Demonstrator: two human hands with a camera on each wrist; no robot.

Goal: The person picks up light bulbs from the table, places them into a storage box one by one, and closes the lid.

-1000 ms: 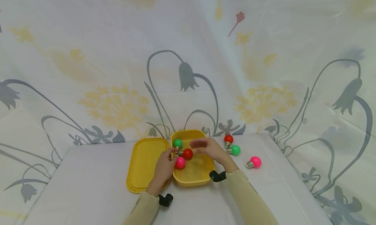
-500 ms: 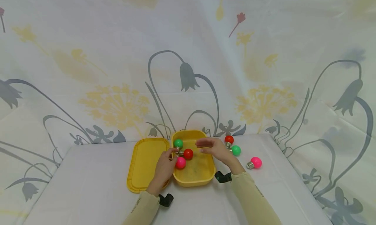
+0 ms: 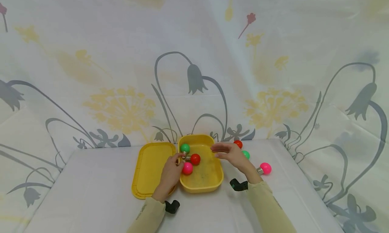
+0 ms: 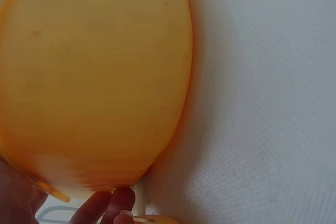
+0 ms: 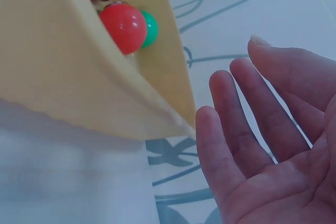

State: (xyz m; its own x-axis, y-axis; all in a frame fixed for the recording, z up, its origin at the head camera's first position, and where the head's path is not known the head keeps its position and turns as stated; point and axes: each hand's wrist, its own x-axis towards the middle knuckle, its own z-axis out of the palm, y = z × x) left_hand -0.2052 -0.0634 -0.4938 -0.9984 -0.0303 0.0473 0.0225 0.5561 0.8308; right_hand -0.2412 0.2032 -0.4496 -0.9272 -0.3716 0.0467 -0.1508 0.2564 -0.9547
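The yellow plastic box point(image 3: 202, 184) sits on the table with three light bulbs lying inside: a green bulb point(image 3: 185, 148), a red bulb point(image 3: 195, 159) and a pink bulb point(image 3: 187, 168). My left hand point(image 3: 171, 172) grips the box's left rim, beside the bulbs' metal bases. In the left wrist view its fingertips point(image 4: 123, 199) press at the box wall point(image 4: 100, 87). My right hand point(image 3: 232, 155) hovers just right of the box, fingers spread and palm facing it. The right wrist view shows that palm point(image 5: 278, 192) bare, with nothing held.
A flat yellow lid point(image 3: 146, 172) lies left of the box, partly under my left forearm. To the right are more bulbs on the white table: red point(image 3: 238, 144), green point(image 3: 246, 154) and pink point(image 3: 265, 168). A flower-patterned cloth point(image 3: 127, 74) hangs behind.
My right hand has drawn back rightward from over the box to beyond its right rim, now partly covering the loose bulbs there. The left hand and the bulbs in the box stay put.
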